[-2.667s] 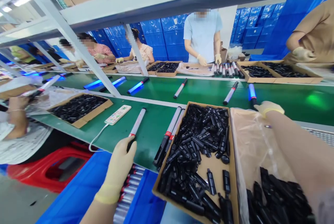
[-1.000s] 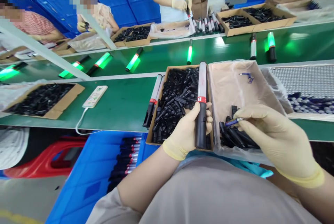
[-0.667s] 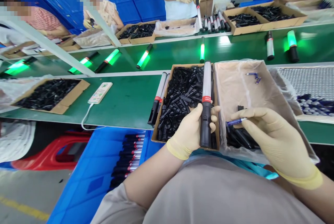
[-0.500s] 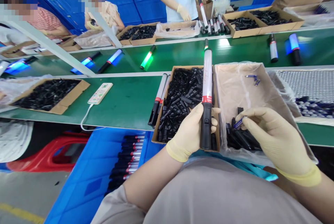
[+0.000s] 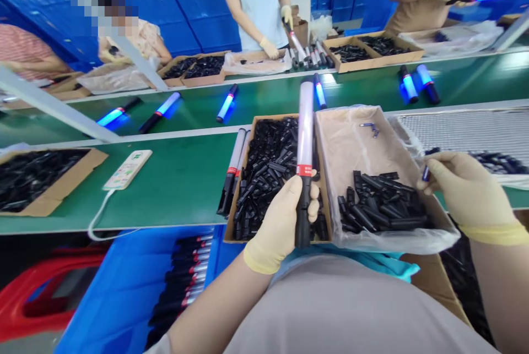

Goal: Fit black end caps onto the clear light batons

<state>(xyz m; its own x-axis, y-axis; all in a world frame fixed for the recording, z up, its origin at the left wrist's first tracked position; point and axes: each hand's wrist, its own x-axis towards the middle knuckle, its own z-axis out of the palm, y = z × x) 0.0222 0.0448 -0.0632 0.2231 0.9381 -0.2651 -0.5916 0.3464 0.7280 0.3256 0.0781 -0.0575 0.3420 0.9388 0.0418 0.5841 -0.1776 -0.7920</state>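
Observation:
My left hand, in a pale yellow glove, is wrapped round the black handle of a light baton. The baton stands nearly upright, with a red band and an unlit whitish tube. My right hand, gloved likewise, pinches a small blue battery between thumb and fingertips, by the right edge of a plastic-lined box. Black plastic parts and a few blue batteries lie in that box. Behind the baton sits a cardboard box full of small black clips.
Two more batons lean at the left of the clip box. A white power strip lies on the green bench. Lit blue batons rest on the belt beyond. At right is a metal-coloured tray. Co-workers handle batons opposite.
My right hand has moved right with the battery, from above the black parts to the lined box's edge. My left hand still holds the baton. The green-lit batons now glow blue.

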